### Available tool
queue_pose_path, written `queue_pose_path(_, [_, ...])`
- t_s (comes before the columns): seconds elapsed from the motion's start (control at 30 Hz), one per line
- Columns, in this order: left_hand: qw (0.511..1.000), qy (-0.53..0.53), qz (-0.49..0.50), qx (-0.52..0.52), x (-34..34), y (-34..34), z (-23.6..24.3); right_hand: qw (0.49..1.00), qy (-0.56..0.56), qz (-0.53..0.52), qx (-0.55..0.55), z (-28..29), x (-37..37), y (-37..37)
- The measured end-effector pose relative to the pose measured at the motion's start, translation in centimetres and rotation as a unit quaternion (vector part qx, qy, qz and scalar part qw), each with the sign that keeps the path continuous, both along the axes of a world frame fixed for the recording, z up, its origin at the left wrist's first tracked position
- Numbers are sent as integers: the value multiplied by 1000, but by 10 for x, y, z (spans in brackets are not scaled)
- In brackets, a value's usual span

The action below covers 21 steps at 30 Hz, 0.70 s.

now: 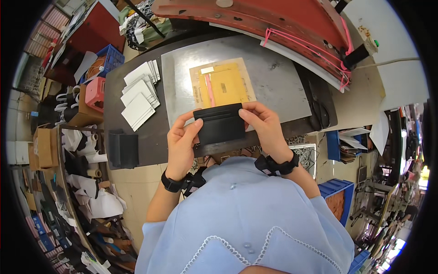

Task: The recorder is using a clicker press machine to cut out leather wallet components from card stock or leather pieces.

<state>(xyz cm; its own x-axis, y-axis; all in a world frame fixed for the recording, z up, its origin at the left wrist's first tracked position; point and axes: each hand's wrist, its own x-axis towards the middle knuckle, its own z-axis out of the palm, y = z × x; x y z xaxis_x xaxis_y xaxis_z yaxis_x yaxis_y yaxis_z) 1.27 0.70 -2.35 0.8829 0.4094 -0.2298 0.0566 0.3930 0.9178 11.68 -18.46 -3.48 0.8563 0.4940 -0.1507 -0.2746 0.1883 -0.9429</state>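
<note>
A black card holder (221, 125) with stepped slots along its upper part is held up between my two hands, above the table's near edge. My left hand (183, 137) pinches its left side between thumb and fingers. On the opposite side, my right hand (264, 125) grips the upper right corner, thumb in front. Just beyond it, a yellow template plate (230, 86) with a pink strip and a small white piece lies on a metal sheet (283, 86). White slotted pieces (140, 98) are spread in overlapping stacks to the left, and a black stack (123, 150) sits at the near left corner.
A red machine arm (255, 13) wound with pink cord hangs over the table's far side. Scissors (320, 112) lie by the right edge. Around the table stand a pink stool (95, 93), a blue crate (109, 59), a blue bin (337, 196) and a crowded shelf (68, 178).
</note>
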Motion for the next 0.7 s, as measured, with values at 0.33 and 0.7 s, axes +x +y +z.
queue_pose_path(0.33, [986, 20, -95, 139, -17, 32, -8, 974, -165, -42, -149, 6, -3, 22])
queue_pose_path(0.7, [888, 25, -65, 455, -65, 44, 19, 878, -435, 146, -134, 33, -23, 70])
